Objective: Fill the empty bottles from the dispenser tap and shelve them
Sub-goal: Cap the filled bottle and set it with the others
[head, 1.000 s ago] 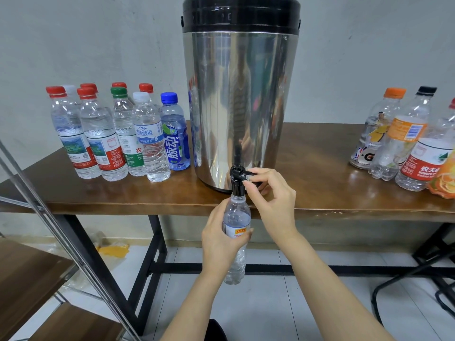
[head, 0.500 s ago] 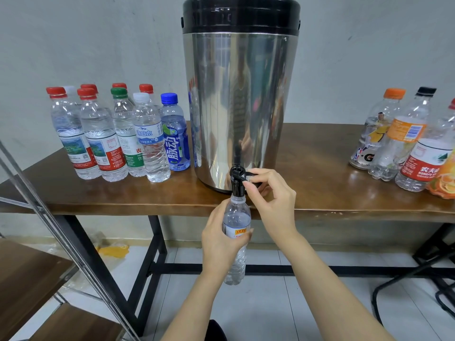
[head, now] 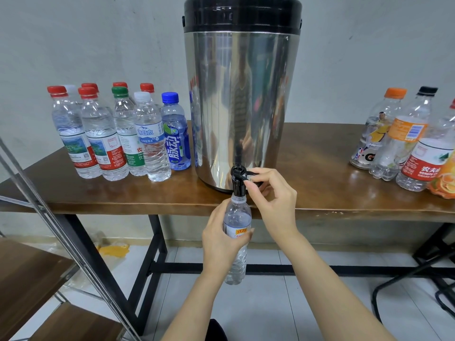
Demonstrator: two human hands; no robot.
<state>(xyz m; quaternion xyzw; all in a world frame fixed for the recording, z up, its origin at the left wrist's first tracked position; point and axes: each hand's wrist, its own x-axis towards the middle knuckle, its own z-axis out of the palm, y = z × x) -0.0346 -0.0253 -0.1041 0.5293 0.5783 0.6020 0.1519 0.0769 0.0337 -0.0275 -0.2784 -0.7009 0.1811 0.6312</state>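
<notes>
From my remote station I record the following of the person's body. Two bare hands are in view, the left hand (head: 221, 238) and the right hand (head: 274, 196), each slender with long fingers. The fingernails (head: 247, 183) showing on the right hand are short, rounded and of natural finish. The left forearm (head: 197, 303) and the right forearm (head: 332, 291) are bare down to the bottom edge. Between them at that edge sits a dark rounded patch (head: 216, 332); I cannot tell whether it is clothing or footwear.
</notes>
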